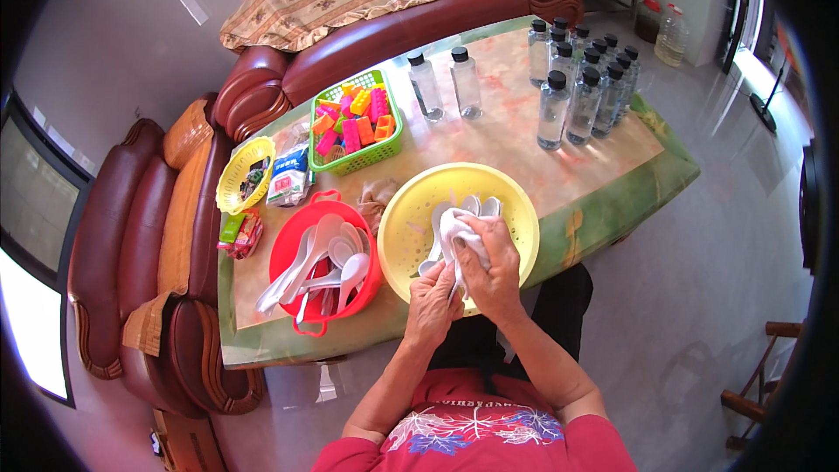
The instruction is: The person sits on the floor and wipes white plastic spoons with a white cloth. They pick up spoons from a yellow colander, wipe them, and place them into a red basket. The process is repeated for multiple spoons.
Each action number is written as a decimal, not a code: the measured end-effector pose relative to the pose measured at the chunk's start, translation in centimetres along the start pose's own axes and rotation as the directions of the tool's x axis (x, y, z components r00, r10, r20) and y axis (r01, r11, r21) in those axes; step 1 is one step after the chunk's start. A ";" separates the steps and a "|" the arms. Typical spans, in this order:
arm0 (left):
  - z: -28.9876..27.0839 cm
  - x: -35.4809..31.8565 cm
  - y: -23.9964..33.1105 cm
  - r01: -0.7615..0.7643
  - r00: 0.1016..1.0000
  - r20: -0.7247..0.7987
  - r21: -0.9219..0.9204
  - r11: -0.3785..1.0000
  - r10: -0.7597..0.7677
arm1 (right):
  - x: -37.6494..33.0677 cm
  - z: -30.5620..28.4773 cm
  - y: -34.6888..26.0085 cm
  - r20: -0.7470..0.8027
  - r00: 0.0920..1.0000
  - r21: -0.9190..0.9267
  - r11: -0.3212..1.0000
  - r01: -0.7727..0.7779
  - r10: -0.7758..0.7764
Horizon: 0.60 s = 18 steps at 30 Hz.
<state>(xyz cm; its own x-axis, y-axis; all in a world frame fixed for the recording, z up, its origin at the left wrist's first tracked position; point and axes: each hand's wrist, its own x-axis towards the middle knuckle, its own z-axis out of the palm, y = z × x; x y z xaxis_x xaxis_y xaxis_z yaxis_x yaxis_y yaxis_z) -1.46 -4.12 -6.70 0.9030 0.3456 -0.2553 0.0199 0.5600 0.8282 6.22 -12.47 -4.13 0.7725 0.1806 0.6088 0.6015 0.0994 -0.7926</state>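
Observation:
Over a yellow plastic basin with holes (393, 249), my right hand (494, 273) is closed on a white cloth (458, 232) bunched in its fingers. My left hand (432, 304) is pinched closed just below the cloth, at the basin's near rim. A thin greyish edge shows by its fingers, but what it holds is mostly hidden. Several white spoons (473, 204) lie in the basin, partly covered by my hands. To the left, a red colander with handles (370, 273) holds several white ladles and spoons (328, 232), some handles sticking out over its rim.
A green basket (384, 150) of colourful building blocks stands behind the colander. Left of it are a yellow basket (225, 196), a plastic packet (290, 177) and small colourful packets (245, 236). Several clear black-capped bottles (553, 114) stand far right; two more bottles (467, 87) stand mid-table.

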 end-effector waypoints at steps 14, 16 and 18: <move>0.2 -0.5 0.2 -0.039 0.996 0.076 0.000 0.999 0.039 | 1.2 -1.9 -1.2 0.172 0.981 0.046 0.995 0.084 -0.090; -0.4 -0.7 0.1 -0.029 0.990 0.140 0.079 0.996 0.018 | 2.0 -2.5 -0.1 0.298 0.954 0.077 0.997 -0.011 -0.012; -0.3 -0.9 0.4 -0.033 0.987 0.161 0.108 0.994 0.015 | 2.0 -3.1 0.0 0.491 0.812 0.288 0.821 -0.493 0.316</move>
<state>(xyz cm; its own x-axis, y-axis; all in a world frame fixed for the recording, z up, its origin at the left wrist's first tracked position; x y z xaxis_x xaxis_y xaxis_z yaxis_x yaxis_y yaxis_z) -2.35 -3.96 -6.25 0.9604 0.2286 -0.1591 0.0362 0.4640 0.8851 8.43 -15.16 -2.84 0.7174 0.6581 0.2285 0.0546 0.2739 -0.9602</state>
